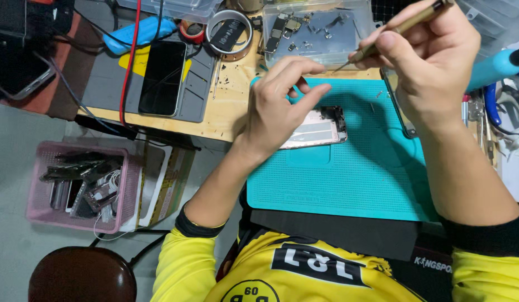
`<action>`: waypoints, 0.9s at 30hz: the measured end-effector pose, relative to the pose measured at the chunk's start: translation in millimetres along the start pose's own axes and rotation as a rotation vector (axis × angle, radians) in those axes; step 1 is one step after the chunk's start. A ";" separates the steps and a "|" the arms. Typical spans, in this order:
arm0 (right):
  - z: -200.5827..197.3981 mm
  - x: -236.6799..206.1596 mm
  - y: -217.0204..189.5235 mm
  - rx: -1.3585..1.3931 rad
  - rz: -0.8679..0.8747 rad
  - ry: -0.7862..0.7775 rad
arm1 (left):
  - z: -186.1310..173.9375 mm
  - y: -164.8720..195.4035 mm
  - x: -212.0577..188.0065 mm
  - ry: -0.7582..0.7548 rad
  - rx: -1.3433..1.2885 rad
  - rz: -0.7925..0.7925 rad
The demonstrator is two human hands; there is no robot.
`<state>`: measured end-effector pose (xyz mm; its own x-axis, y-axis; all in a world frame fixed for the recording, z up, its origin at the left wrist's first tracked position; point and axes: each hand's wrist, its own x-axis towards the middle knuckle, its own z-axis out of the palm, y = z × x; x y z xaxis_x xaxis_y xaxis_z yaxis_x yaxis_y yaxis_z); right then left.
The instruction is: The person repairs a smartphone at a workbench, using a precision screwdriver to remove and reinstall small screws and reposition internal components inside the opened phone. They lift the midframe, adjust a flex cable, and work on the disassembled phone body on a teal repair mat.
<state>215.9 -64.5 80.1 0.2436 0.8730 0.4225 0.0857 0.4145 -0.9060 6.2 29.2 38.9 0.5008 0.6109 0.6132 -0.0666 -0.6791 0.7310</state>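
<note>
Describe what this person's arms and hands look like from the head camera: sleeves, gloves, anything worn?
Both hands are bare: no gloves, rings or watch visible on the left hand or the right hand. Forearms are uncovered. Each arm has a bright yellow sleeve pushed up near the elbow, ending in a black ribbed cuff. The matching yellow jersey carries black and white printed markings.

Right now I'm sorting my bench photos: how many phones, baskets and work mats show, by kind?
Opened pink-backed phone under the left hand: 1
Whole black-screened phone: 1
Teal rubber work mat: 1
Grey work mat: 1
Pink plastic basket: 1
Total: 5
</note>
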 end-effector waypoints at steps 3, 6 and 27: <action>-5.4 -14.6 -4.8 0.066 0.019 0.041 | 6.8 13.4 -3.1 -0.006 -0.090 0.013; -9.3 -27.3 -8.0 0.096 0.037 0.071 | 10.2 24.3 -8.2 0.007 -0.113 0.077; -1.5 -58.1 -28.0 0.031 -0.058 0.105 | 9.9 41.4 -12.5 0.020 -0.083 0.167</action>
<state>200.8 -127.2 80.9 0.3392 0.8162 0.4677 0.0735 0.4726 -0.8782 5.7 -10.6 58.4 0.4596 0.5008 0.7334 -0.2185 -0.7367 0.6400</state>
